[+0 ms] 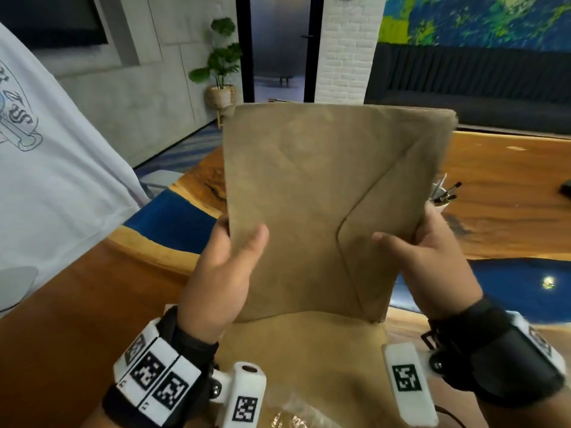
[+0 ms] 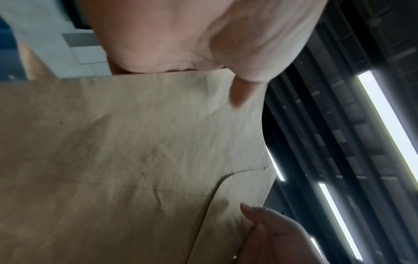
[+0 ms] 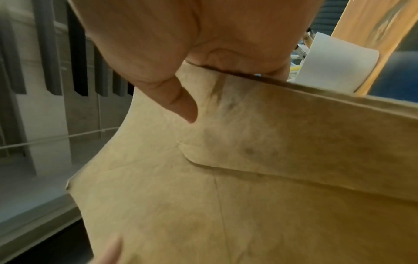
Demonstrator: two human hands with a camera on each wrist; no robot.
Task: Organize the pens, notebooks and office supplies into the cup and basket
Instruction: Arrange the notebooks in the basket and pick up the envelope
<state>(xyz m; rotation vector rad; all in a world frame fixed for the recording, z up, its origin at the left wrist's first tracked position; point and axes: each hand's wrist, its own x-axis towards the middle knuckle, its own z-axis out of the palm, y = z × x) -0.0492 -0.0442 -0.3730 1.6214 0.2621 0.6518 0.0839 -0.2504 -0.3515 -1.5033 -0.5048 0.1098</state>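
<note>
A large brown paper envelope (image 1: 324,196) stands upright in front of me, flap side facing me, held above the table. My left hand (image 1: 228,267) grips its left edge, thumb on the front. My right hand (image 1: 423,251) grips the right edge, thumb on the flap. The wrist views show the same envelope (image 2: 135,160) (image 3: 248,178) pinched by each thumb. A second brown envelope (image 1: 309,350) lies flat below it. Pens (image 1: 445,193) stick up behind the envelope's right edge; what holds them is hidden.
The wood table with blue resin patches (image 1: 509,211) stretches to the right. Another person in a white shirt (image 1: 55,165) stands close on the left. A small dark object (image 1: 565,188) lies at the far right. Clear plastic wrap (image 1: 287,412) lies near the front edge.
</note>
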